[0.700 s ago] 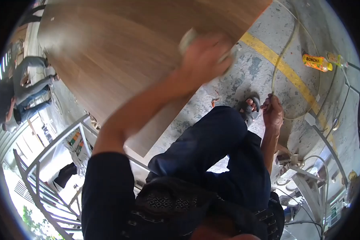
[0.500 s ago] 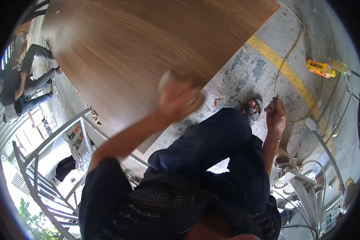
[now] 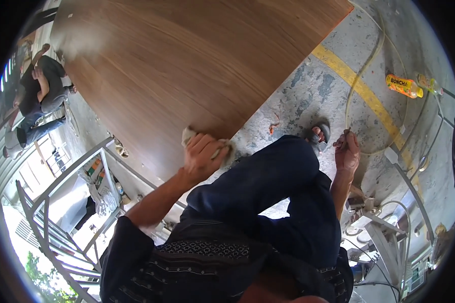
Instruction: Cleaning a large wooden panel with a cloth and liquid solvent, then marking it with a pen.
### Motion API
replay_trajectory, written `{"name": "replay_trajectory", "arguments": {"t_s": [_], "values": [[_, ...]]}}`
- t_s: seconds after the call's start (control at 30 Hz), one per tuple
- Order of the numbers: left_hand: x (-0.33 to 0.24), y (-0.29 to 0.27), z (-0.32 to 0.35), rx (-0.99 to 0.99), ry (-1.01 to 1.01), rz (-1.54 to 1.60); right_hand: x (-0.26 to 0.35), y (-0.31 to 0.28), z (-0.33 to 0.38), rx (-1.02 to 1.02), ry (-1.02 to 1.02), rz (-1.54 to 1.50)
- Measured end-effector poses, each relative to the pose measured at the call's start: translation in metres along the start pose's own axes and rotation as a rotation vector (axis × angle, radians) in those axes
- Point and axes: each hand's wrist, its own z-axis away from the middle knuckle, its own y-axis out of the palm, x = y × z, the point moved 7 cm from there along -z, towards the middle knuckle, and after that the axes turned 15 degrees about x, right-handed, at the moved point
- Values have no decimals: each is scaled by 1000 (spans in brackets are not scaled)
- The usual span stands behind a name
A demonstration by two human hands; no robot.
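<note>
A large brown wood-grain panel (image 3: 177, 55) fills the upper middle. Near its lower corner, my left hand (image 3: 201, 157) is closed over a crumpled beige rag (image 3: 189, 135) that rests on the panel's edge. More of the rag sticks out to the right of the fingers. My right hand (image 3: 347, 154) is off to the right beside my knee, above the floor, with its fingertips pinched together. A pale hose (image 3: 350, 98) passes right at those fingers. Whether they grip it or some small thing cannot be made out.
The worn concrete floor (image 3: 298, 91) carries a yellow stripe (image 3: 374, 103). An orange drink bottle (image 3: 403, 86) and a clear bottle (image 3: 429, 84) lie at the right. A metal frame (image 3: 68, 174) stands at the left, a grey stand (image 3: 381, 237) at lower right. Another person (image 3: 40, 83) sits far left.
My left hand has moved toward me and slightly left with the rag, to the panel's lower edge. The right hand has dropped slightly. The person at far left has shifted posture.
</note>
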Motion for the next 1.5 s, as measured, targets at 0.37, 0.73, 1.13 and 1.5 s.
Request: {"name": "replay_trajectory", "arguments": {"t_s": [0.37,0.73,1.13,1.5], "values": [[-2,2,4,13,-50,7,-15,-2,-11,24,76,-4],[-13,-4,-29,-24,34,-69,-14,-14,-3,-33,95,-7],[-12,-6,-41,-6,59,-118,-28,-14,1,-42,93,-53],[-7,2,-92,-46,56,-77,-37,-25,12,-84,149,-60]]}}
